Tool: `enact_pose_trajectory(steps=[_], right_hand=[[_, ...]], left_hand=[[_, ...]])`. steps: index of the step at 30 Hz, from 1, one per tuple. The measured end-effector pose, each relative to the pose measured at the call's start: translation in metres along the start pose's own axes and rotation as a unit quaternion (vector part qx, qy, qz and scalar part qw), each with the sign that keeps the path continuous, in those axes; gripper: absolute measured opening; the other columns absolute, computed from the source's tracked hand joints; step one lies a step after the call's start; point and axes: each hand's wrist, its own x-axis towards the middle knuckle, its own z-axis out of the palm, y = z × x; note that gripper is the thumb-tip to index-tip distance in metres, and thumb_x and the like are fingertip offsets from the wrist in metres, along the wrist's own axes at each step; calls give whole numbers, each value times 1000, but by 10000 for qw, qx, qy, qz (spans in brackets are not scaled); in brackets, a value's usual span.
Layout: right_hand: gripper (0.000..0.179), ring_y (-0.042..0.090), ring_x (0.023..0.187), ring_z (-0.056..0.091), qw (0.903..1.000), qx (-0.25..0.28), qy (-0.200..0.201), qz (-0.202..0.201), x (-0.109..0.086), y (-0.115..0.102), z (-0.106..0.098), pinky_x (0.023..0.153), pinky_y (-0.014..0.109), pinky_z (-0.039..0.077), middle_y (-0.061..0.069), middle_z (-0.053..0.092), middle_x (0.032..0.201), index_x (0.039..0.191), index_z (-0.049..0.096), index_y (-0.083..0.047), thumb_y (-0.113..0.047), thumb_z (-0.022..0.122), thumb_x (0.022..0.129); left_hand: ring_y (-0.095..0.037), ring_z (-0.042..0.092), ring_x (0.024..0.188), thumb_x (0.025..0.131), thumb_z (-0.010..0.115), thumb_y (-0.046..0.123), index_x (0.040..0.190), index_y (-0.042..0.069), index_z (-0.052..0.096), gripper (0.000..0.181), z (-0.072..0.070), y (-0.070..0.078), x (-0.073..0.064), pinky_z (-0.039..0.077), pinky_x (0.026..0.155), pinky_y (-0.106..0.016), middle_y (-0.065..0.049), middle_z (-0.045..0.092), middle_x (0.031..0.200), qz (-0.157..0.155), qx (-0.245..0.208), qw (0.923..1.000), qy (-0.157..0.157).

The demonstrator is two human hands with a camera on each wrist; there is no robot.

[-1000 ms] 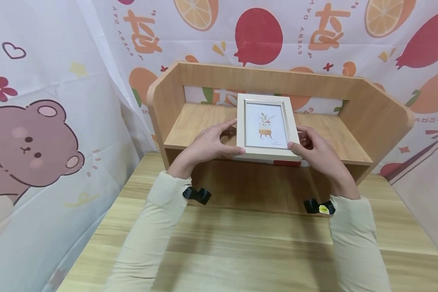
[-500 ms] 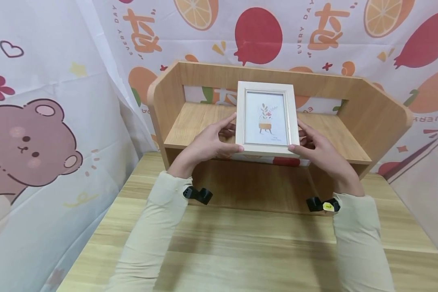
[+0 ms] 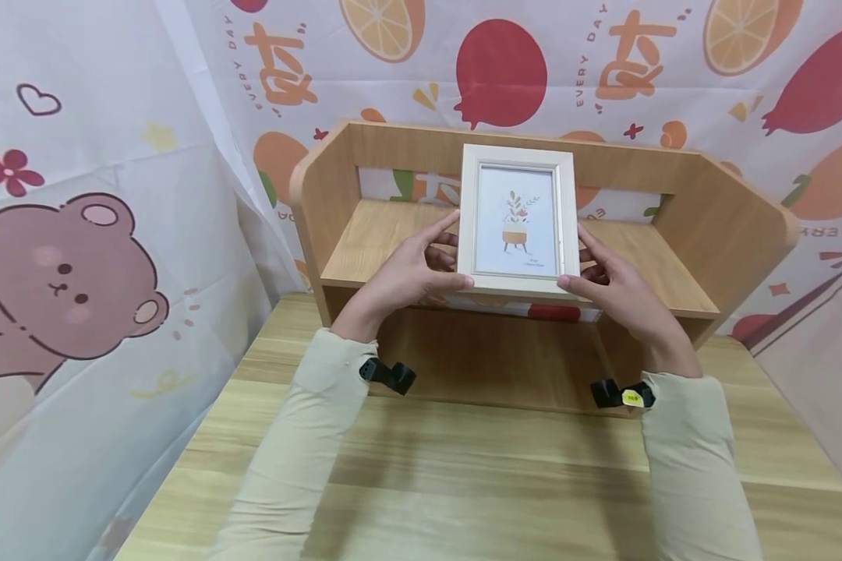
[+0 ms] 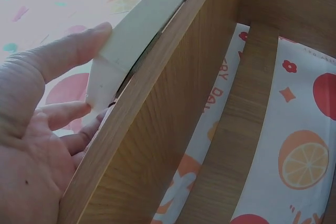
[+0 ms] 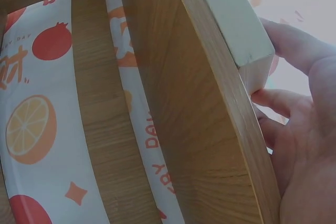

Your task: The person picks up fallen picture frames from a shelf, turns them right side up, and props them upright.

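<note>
In the head view, holding a picture frame (image 3: 518, 214) between both hands, leaning back, at the front of the upper board of a wooden shelf (image 3: 681, 273). Pinching one lower corner with the left hand (image 3: 410, 273), with thumb in front and fingers along the side. Gripping the opposite lower corner likewise with the right hand (image 3: 616, 288). Bearing, within a pale border, a drawing of a potted plant on legs. Wearing beige sleeves (image 3: 291, 448) and, just behind the left hand, a black device (image 3: 396, 376). Reaching across a wood-grain worktop (image 3: 491, 483). Facing, beyond both hands, a fruit-print cloth (image 3: 501, 74), and, well out past the left hand, a bear-print cloth (image 3: 77, 273).

In the left wrist view, clamping the corner between thumb and index finger, with other fingers partly hidden by the board just beside them. Cannot tell whether actually resting on the board.

In the right wrist view, pressing a fingertip to the frame's lower corner, with thumb tip hidden behind the frame. Looking past the hand into the lower compartment.
</note>
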Motion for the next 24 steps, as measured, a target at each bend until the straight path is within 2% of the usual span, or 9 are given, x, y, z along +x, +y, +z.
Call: enact_pose_trajectory(steps=[7, 11, 16, 24], right_hand=[[79, 21, 95, 46, 9999, -85, 15, 103, 3, 1, 1, 75, 24, 42, 9, 47, 123, 148, 13, -52, -31, 64, 92], [81, 21, 95, 47, 9997, -188, 115, 128, 4, 1, 2, 75, 23, 43, 10, 48, 123, 148, 10, -51, -33, 64, 92], [80, 21, 96, 47, 9992, -290, 201, 168, 4, 2, 3, 75, 22, 42, 11, 50, 122, 149, 9, -49, -36, 64, 92], [83, 19, 93, 47, 9990, -189, 380, 114, 4, 0, 5, 74, 19, 41, 12, 52, 123, 152, 10, -44, -32, 65, 91]], left_hand=[[-21, 55, 100, 78, 80, 10, 152, 34, 27, 95, 1, 0, 3, 51, 73, -31, -6, 49, 133, -42, -58, 9999, 141], [-23, 56, 104, 80, 77, 7, 153, 33, 24, 94, 3, 0, 5, 53, 79, -36, -10, 49, 134, 28, -62, 9999, 79], [-24, 54, 113, 83, 75, 10, 154, 31, 21, 92, 3, 0, 6, 47, 93, -39, -12, 52, 131, -30, 123, 9999, 11], [-24, 52, 116, 82, 77, 11, 153, 35, 23, 92, 5, 1, 6, 49, 92, -40, -8, 52, 131, -103, 316, 9992, 229]])
